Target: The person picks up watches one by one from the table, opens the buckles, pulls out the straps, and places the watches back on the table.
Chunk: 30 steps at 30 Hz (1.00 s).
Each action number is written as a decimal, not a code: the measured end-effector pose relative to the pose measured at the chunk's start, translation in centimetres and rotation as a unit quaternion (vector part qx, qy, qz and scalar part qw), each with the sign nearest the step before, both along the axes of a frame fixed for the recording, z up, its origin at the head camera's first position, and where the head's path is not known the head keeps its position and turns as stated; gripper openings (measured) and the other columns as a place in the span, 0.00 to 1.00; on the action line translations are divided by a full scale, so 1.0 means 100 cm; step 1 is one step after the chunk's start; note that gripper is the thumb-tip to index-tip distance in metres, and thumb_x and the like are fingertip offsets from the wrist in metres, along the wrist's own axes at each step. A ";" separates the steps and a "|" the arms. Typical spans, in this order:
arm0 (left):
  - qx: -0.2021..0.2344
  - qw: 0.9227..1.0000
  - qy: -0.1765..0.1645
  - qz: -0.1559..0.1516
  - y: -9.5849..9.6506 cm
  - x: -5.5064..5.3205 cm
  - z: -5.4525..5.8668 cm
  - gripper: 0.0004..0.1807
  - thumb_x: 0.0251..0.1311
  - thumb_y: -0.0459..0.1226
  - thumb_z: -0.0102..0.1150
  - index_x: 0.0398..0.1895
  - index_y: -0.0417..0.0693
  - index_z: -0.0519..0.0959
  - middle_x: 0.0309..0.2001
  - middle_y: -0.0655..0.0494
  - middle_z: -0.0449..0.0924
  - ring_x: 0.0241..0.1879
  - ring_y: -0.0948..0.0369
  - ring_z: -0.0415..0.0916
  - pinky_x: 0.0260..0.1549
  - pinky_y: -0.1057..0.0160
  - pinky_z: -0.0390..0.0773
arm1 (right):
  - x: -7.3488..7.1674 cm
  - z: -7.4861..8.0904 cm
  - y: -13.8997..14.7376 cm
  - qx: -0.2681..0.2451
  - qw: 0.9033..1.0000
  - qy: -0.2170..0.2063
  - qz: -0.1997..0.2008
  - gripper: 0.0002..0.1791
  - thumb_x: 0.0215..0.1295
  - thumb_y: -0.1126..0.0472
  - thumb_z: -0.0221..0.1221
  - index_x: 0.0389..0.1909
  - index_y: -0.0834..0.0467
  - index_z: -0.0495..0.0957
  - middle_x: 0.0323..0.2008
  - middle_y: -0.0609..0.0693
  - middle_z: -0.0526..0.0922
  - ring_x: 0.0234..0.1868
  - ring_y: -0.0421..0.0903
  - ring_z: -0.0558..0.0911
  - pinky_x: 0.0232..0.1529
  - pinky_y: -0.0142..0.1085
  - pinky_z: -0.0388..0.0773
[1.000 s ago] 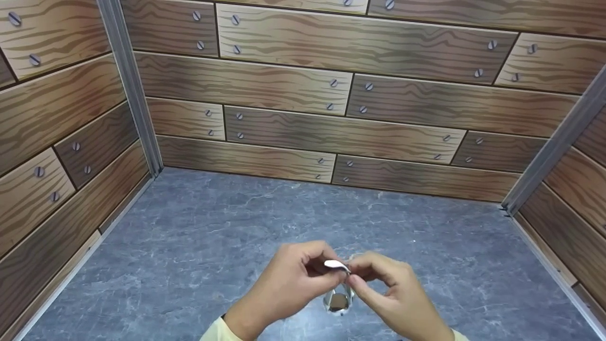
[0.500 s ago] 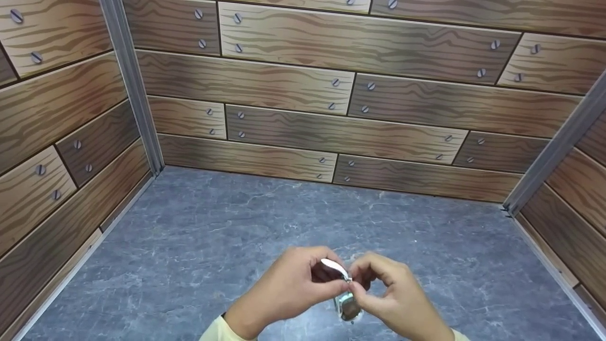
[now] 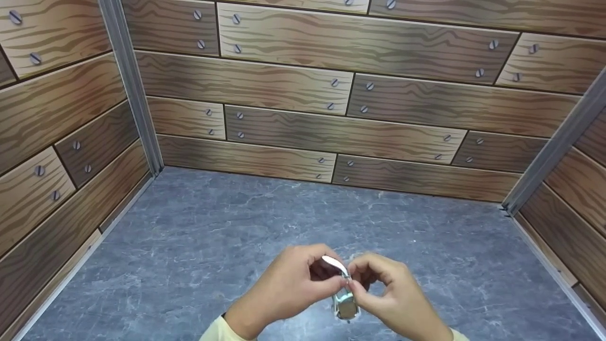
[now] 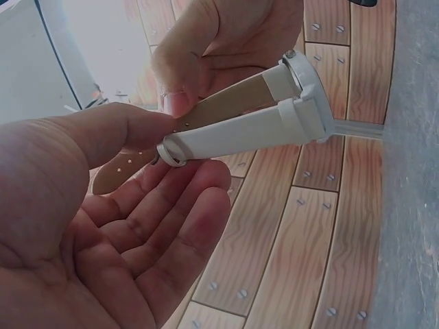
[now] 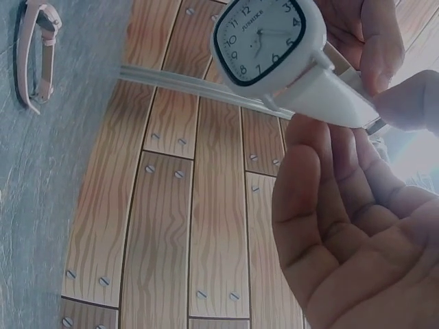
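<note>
Reaching in from the bottom of the head view out of pale yellow sleeves (image 3: 221,330), with left hand (image 3: 289,284) and right hand (image 3: 393,289) turned inward toward each other and thumbs nearly meeting. Grasping a single white watch (image 5: 274,65) between them, raised off the blue-grey table (image 3: 213,227). On the left, pinching near the buckle (image 4: 169,152), with thumb stretched along the top and fingers bent loosely beneath. On the right, gripping too, with thumb tip pressed against the tan inner side of the strap (image 4: 236,103). Bent round into a loop, with the holed end sticking out beyond the buckle; hard to tell whether threaded through. Well apart from both hands, lying on the table in the right wrist view: a pink watch (image 5: 47,62).
</note>
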<state>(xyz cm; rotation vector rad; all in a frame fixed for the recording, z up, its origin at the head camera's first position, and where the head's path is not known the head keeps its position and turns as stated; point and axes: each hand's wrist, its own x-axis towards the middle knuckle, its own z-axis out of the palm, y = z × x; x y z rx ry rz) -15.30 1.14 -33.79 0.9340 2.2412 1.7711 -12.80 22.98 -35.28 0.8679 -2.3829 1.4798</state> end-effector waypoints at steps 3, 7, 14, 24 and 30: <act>0.005 1.000 0.008 0.014 0.000 -0.001 -0.001 0.03 0.64 0.35 0.69 0.39 0.50 0.85 0.35 0.66 0.85 0.35 0.68 0.84 0.39 0.66 0.85 | -0.001 0.000 0.001 0.010 1.000 -0.009 -0.009 0.13 0.67 0.73 0.64 0.38 0.50 0.81 0.31 0.48 0.84 0.26 0.43 0.82 0.29 0.38 0.83; 0.011 0.999 0.024 0.046 -0.001 -0.005 -0.002 0.04 0.61 0.32 0.69 0.37 0.48 0.84 0.33 0.64 0.84 0.34 0.67 0.83 0.37 0.66 0.85 | -0.006 -0.002 0.003 0.029 0.999 -0.024 -0.036 0.14 0.64 0.75 0.63 0.36 0.49 0.80 0.30 0.45 0.84 0.28 0.42 0.82 0.30 0.37 0.83; -0.021 0.994 0.029 0.101 -0.012 -0.017 -0.002 0.05 0.61 0.33 0.67 0.39 0.44 0.81 0.34 0.60 0.82 0.35 0.63 0.81 0.40 0.64 0.84 | -0.019 -0.012 0.009 0.053 0.994 -0.061 -0.077 0.10 0.64 0.72 0.63 0.34 0.53 0.80 0.30 0.45 0.84 0.29 0.41 0.83 0.32 0.37 0.84; -0.276 0.954 0.039 0.106 -0.015 -0.038 -0.032 0.06 0.61 0.37 0.70 0.32 0.52 0.80 0.29 0.65 0.79 0.29 0.65 0.76 0.33 0.60 0.79 | -0.048 -0.059 -0.001 0.173 0.980 -0.086 -0.055 0.03 0.71 0.61 0.63 0.36 0.53 0.83 0.28 0.39 0.83 0.29 0.33 0.78 0.34 0.31 0.78; -0.286 0.951 0.042 0.111 -0.015 -0.056 -0.060 0.04 0.55 0.33 0.70 0.28 0.50 0.83 0.27 0.63 0.80 0.27 0.65 0.74 0.32 0.59 0.79 | -0.056 -0.074 0.002 0.216 0.971 -0.082 -0.068 0.04 0.71 0.59 0.63 0.41 0.55 0.86 0.30 0.36 0.82 0.30 0.32 0.76 0.34 0.32 0.76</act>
